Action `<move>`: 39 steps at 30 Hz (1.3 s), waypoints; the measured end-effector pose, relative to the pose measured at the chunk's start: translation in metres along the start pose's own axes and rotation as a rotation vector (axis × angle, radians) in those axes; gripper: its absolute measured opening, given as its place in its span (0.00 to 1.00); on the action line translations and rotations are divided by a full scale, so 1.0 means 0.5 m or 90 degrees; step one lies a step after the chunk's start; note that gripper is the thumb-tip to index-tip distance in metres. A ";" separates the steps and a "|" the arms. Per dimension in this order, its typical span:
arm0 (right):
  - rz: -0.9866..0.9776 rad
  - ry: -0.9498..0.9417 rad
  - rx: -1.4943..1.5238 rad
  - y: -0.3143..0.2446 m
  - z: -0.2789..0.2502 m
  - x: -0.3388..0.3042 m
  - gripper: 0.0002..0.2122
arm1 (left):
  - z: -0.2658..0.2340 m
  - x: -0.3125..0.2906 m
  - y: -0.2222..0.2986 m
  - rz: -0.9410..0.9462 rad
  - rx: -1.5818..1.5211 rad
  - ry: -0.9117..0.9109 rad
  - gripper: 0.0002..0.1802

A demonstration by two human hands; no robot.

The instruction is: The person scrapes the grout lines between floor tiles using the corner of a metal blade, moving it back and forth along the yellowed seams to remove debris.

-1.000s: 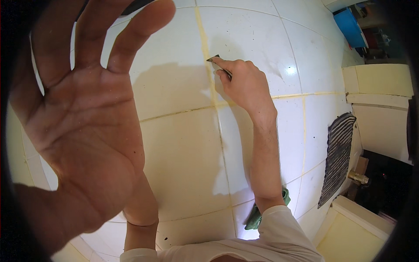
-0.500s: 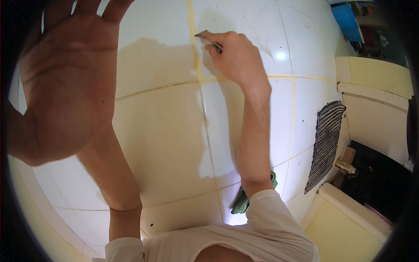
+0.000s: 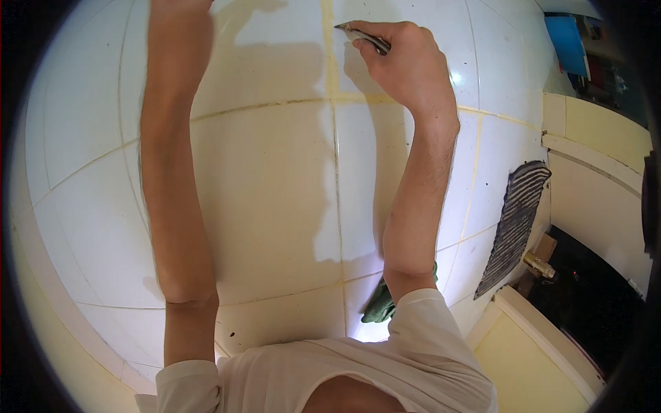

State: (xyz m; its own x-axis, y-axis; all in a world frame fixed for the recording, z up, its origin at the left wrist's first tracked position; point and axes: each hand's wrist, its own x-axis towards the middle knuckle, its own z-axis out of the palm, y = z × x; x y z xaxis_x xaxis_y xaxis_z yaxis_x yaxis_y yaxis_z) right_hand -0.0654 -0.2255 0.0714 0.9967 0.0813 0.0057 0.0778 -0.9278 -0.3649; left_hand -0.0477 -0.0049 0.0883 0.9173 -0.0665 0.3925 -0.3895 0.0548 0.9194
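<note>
My right hand (image 3: 406,62) is closed around a thin metal tool (image 3: 361,36) whose tip rests at the yellowish grout line (image 3: 329,62) between white floor tiles (image 3: 268,186), near the top of the view. My left forearm (image 3: 172,158) reaches up the left side. My left hand runs out of the frame at the top edge, so only the wrist shows and its fingers are hidden.
A green cloth (image 3: 382,303) lies on the tiles under my right elbow. A dark striped mat (image 3: 515,220) lies at the right beside a cream threshold (image 3: 599,165) and a dark doorway. A blue object (image 3: 568,41) sits top right.
My left hand, earlier raised open close to the camera, has moved up and away until it left the frame. My right hand with the tool has shifted up along the grout line.
</note>
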 end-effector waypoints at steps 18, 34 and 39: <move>0.023 -0.070 0.152 -0.049 -0.028 0.011 0.11 | -0.001 -0.042 -0.098 -0.079 0.359 -0.041 0.15; 0.056 -0.077 0.112 -0.037 -0.025 0.010 0.12 | -0.015 -0.036 -0.115 -0.188 0.240 -0.092 0.19; 0.025 -0.054 0.124 -0.030 -0.009 0.008 0.12 | -0.028 -0.039 -0.115 -0.159 0.260 -0.086 0.18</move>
State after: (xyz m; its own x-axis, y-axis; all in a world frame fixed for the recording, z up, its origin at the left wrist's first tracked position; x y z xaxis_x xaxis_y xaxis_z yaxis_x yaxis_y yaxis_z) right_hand -0.0623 -0.2130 0.0812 0.9926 0.0846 -0.0871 0.0248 -0.8436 -0.5364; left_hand -0.0419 0.0073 0.0272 0.9784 -0.1576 0.1341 -0.1846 -0.3728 0.9093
